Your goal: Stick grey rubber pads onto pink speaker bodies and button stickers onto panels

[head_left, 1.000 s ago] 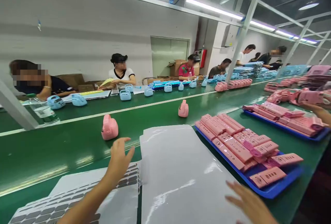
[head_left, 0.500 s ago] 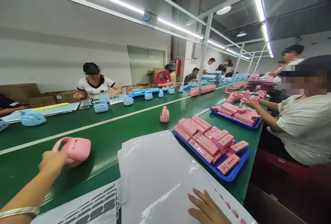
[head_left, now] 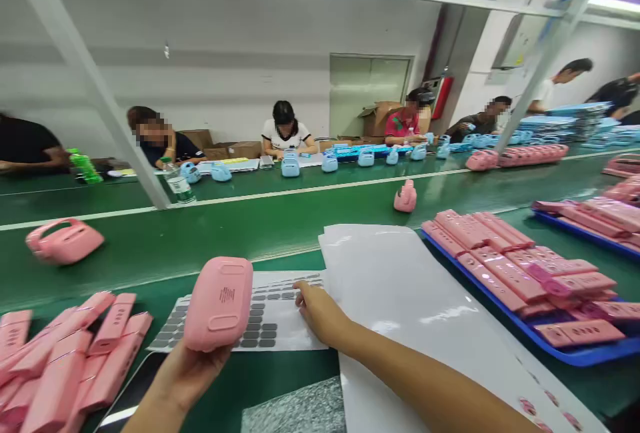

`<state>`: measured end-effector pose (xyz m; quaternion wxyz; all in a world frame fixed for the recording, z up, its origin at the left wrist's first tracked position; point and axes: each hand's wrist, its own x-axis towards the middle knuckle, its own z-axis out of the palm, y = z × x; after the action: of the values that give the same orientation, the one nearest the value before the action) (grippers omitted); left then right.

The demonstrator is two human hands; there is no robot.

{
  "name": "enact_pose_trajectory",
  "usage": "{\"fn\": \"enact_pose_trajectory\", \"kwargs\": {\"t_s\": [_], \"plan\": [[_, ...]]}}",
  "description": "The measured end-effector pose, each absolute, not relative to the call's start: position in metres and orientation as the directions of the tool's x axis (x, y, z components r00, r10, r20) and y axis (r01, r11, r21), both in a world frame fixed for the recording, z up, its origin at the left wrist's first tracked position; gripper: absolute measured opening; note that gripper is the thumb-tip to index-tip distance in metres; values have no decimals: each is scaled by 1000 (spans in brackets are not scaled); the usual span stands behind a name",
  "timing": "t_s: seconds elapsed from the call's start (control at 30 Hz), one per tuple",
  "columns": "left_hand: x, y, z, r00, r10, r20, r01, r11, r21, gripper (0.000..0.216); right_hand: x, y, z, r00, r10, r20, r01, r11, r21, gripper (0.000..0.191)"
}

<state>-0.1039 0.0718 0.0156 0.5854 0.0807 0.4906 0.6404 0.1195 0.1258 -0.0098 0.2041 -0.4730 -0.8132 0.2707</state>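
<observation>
My left hand (head_left: 197, 370) grips a pink rounded case (head_left: 219, 303) from below. The case's face toward me has small dark print and two long oval pads. To its right, my right hand (head_left: 320, 313) rests at a white sheet of grey oval stickers (head_left: 263, 326), index finger and thumb close together on its upper right part. Whether a sticker is between those fingertips is too small to make out. Partly behind the held case, the sheet lies on the green table. Right of it lies a stack of large glossy white sheets (head_left: 380, 273), under my right forearm.
Pink bars (head_left: 60, 366) are piled at left beside a dark flat device (head_left: 133, 393). A blue tray (head_left: 575, 355) holds more at right. Pink handled cases (head_left: 65, 241) stand on the green belt (head_left: 240, 226). Several co-workers (head_left: 286, 133) sit opposite, behind blue cases. A metal post (head_left: 100, 100) rises at left.
My left hand has brought the pink case from the belt nearer and turned its printed face toward me. My right hand has moved left from the white stack to the sticker sheet. The view has swung left.
</observation>
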Motion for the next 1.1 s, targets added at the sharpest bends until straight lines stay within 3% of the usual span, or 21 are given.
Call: {"fn": "enact_pose_trajectory", "kwargs": {"t_s": [0.13,0.3,0.4,0.8,0.9,1.03,1.1], "plan": [[-108,54,7,-239,793,-561,-802,164,574,49,77,121,-14,-476,874,99,686,439,-580,27],[-112,55,-13,-204,825,-527,-837,132,530,51,66,102,-22,-423,903,80,757,401,-516,25],[-108,55,-19,-186,837,-515,-856,120,504,50,67,101,-29,-387,919,71,780,368,-506,15],[-105,44,-14,-207,840,-501,-893,48,448,48,76,110,-21,-370,924,95,652,331,-682,6],[-104,42,-12,-210,853,-478,-893,31,448,48,75,105,-22,-327,937,120,624,310,-718,12],[-104,41,-11,-188,867,-462,-898,39,438,44,66,94,-26,-310,944,109,608,285,-741,54],[-103,40,-10,-168,870,-464,-901,55,430,41,63,91,-29,-281,955,96,595,252,-763,61]]}}
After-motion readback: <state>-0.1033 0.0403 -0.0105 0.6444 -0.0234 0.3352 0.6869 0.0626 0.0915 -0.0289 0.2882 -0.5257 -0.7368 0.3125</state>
